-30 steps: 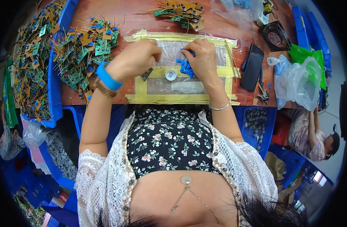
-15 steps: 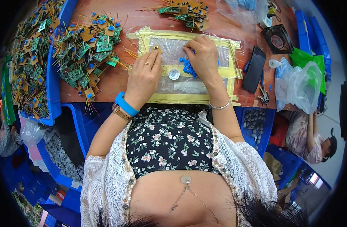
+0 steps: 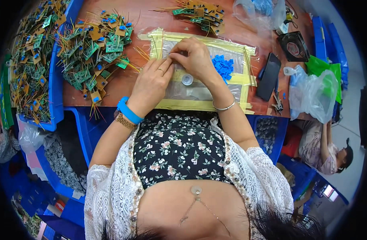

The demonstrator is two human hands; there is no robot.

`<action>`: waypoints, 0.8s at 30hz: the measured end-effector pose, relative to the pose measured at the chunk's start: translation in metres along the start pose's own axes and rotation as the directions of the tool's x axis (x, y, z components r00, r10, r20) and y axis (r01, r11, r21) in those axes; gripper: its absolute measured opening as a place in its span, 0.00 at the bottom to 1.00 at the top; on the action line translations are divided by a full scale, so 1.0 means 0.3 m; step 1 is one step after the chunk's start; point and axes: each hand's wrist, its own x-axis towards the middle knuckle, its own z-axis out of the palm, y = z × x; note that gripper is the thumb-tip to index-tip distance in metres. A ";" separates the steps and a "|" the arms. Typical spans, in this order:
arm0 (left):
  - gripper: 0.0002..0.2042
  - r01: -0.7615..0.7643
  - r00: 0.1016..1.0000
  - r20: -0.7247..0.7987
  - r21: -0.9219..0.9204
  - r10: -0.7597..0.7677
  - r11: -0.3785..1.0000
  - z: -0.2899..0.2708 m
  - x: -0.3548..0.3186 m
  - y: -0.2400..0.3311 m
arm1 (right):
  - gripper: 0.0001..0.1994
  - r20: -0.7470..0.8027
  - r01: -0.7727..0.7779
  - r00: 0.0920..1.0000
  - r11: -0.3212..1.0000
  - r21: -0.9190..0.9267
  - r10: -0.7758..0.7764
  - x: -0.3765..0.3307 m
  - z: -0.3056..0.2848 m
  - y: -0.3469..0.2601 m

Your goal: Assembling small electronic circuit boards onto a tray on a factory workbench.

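Observation:
Over the clear, yellow-taped work sheet (image 3: 183,105) my two hands meet at the fingertips. My left hand (image 3: 154,78) is closed on a small tan circuit board, now hidden behind the fingers; thin wires rise just beyond. Bent inward from the right, my right hand (image 3: 194,60) pinches at the same spot; whatever lies between its thumb and finger is too small to make out. A heap of small blue plastic pieces (image 3: 223,67) lies right of my right hand. Below the hands stands a little round white container (image 3: 187,79).
Wired circuit boards (image 3: 97,52) are piled at left, beside a blue bin (image 3: 57,80) full of more. Another bunch of boards (image 3: 201,14) lies at the far edge. Rightward are a phone (image 3: 269,76), keys (image 3: 278,102), a small fan (image 3: 294,46) and plastic bags (image 3: 317,92).
My right hand has moved left from the blue pieces to my left fingertips, uncovering the heap. The tan board, visible before at my left fingers, is now covered.

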 end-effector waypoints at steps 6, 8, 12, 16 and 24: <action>0.20 0.018 1.000 0.005 0.012 -0.018 1.000 0.009 -0.005 0.006 | 0.05 0.053 0.011 0.999 0.999 -0.040 -0.009 0.010 -0.005 -0.009; 0.20 0.022 1.000 -0.001 0.024 -0.022 0.999 0.011 -0.006 0.013 | 0.05 0.054 0.012 0.999 0.998 -0.066 -0.009 0.009 -0.003 -0.016; 0.20 0.058 0.998 0.005 0.023 -0.058 0.998 0.008 -0.005 0.028 | 0.04 0.062 -0.038 0.997 0.995 -0.093 0.044 0.016 0.003 -0.022; 0.20 0.125 0.992 0.008 0.049 -0.125 0.991 0.011 -0.002 0.047 | 0.04 0.077 -0.031 0.996 0.994 -0.102 0.039 0.025 -0.007 -0.023; 0.19 0.107 0.994 -0.012 0.067 -0.107 0.992 0.017 -0.006 0.049 | 0.06 0.093 -0.017 0.995 0.999 -0.035 0.021 0.013 -0.017 -0.004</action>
